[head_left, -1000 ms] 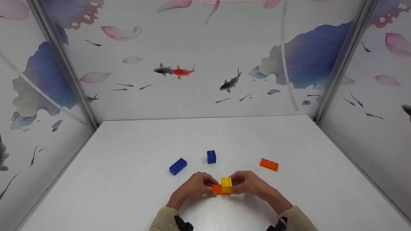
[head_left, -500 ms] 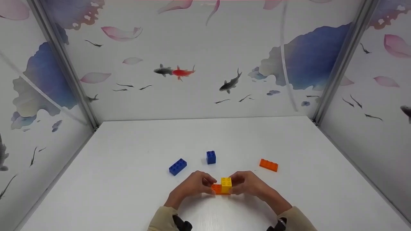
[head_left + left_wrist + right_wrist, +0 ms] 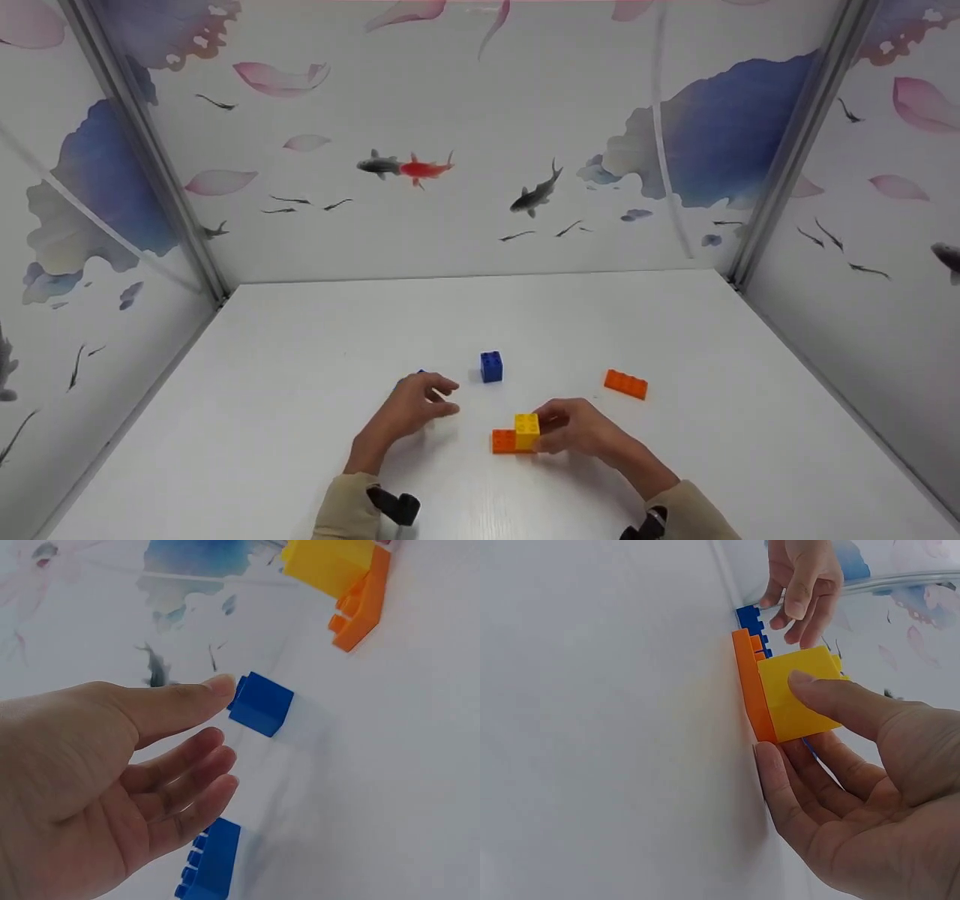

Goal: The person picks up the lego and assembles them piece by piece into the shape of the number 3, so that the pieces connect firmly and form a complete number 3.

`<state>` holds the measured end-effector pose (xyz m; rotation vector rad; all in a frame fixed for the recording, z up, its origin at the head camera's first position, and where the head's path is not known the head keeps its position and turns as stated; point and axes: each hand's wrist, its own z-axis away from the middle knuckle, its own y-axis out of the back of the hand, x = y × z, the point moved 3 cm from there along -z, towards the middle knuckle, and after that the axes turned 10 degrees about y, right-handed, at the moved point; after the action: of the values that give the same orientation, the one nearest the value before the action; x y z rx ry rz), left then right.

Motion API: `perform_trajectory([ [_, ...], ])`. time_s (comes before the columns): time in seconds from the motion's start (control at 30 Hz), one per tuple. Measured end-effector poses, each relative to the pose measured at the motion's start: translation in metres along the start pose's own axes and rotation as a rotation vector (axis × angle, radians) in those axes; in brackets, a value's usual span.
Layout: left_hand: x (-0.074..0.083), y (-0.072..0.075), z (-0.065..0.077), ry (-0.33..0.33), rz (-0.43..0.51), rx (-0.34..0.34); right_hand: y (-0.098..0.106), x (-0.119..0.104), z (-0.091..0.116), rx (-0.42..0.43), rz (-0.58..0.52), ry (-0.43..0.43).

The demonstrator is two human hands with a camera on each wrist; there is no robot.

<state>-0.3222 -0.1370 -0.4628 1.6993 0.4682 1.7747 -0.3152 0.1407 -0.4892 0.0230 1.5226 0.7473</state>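
A yellow building brick (image 3: pixel 526 432) stands on the right end of an orange building brick (image 3: pixel 503 441), which is thin and lies on the table. My right hand (image 3: pixel 583 427) holds the yellow brick from its right side; in the right wrist view the thumb presses its face and the other fingers curl beneath. Away to the left, my left hand (image 3: pixel 407 406) is held loosely with nothing in its fingers. It hovers over a long blue brick (image 3: pixel 216 861), almost wholly hidden behind it in the head view. A small blue brick (image 3: pixel 491 367) stands beyond both hands.
Another thin orange brick (image 3: pixel 626 384) lies at the right, past my right hand. The white table (image 3: pixel 300 337) is bounded by printed panels (image 3: pixel 480 225) at the back and both sides.
My left hand has let go of the orange brick's left end and moved left and forward to the long blue brick. The right hand keeps its hold and place.
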Motion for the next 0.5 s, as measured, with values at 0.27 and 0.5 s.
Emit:
perform_trajectory([
  [0.27,-0.018,0.038,0.009,0.039,0.098,0.196,-0.001,0.003,-0.002,0.001,0.027,-0.005],
  [0.5,-0.035,0.048,0.008,0.111,0.156,0.243,0.001,0.004,-0.002,0.002,0.019,-0.003],
])
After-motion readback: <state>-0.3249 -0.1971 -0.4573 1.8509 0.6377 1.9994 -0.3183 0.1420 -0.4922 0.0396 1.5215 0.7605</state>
